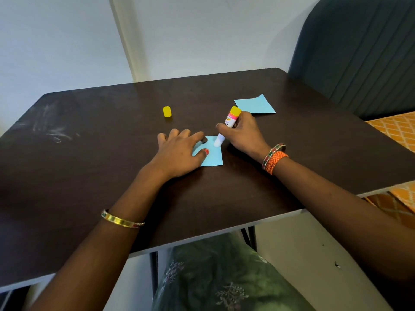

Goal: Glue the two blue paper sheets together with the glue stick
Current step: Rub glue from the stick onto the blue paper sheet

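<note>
- The white-barrelled glue stick with a yellow base and pink label band [226, 126] is gripped in the right hand [243, 133], fingers curled round the barrel, and tilted so the white tip touches the near light-blue square paper sheet [213, 157].
- That sheet is pinned flat under the left hand [177, 153]; fingers lie straight, fingertips [204, 151] pressing the left part, nothing grasped.
- Step in hand, as judged: glue being spread on the near sheet. To do it well, the sheet should be kept pinned, strokes run outward to edges and corners, pressure kept light so the thin paper is not dragged or creased.
- The area under the left fingers would need coating after the hand is shifted.
- Near sheet looks flat, matte, uncreased; any glue film cannot be made out.
- The second light-blue square paper sheet [256, 104] lies apart, behind the right hand, on the dark brown table [89, 176].
- The small yellow plastic cap [167, 112] stands upright, well apart to the left.
</note>
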